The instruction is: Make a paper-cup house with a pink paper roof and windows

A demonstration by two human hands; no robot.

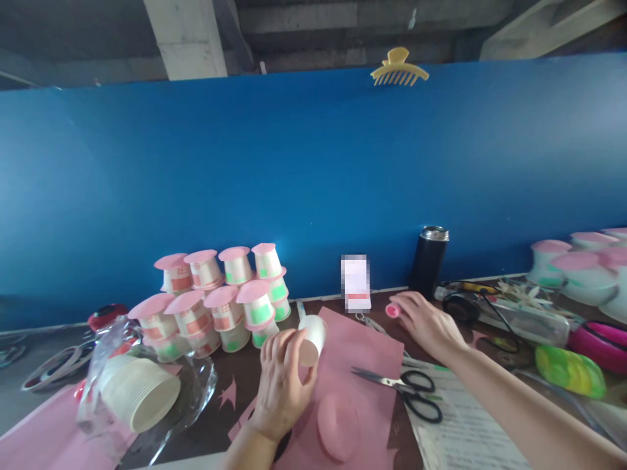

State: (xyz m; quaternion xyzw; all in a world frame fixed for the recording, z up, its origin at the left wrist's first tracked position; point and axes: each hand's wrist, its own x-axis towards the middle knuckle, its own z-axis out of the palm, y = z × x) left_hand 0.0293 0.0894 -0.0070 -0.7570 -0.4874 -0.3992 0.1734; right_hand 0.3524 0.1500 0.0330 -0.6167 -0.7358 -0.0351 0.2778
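Observation:
My left hand [284, 385] is closed around a white paper cup [312, 336], which is tilted on its side above the pink paper. In my right hand [426, 320], at the back of the table, is a small pink cylinder [392, 310]; its round end faces me and the rest is hidden by my fingers. Between my hands lies a sheet of pink paper [362, 346]. Scissors [392, 380] with black handles rest slightly spread across its right edge. A round pink paper piece [337, 425] sits on the sheet near the front.
Stacked paper cups with pink paper tops [225, 307] stand at the back left. In front of them, nested white cups [142, 391] lie in clear plastic wrap. A black flask [430, 261] stands by the blue partition [313, 163]. More pink-topped cups [588, 277] are far right.

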